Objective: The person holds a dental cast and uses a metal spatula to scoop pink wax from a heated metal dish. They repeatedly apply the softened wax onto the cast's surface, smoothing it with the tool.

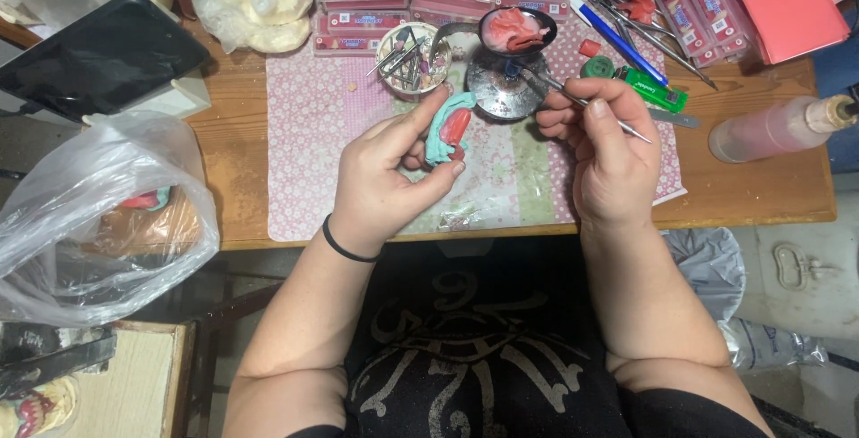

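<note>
Tool cup left of the ladle; bottle far right on the table

At the centre of the frame the left hand pinches a teal mould with pink wax between thumb and fingers. Just right of it, the right hand grips a thin metal tool. Above them on the desk stands a small dish of pink wax, beside a round tin of burs.
</note>
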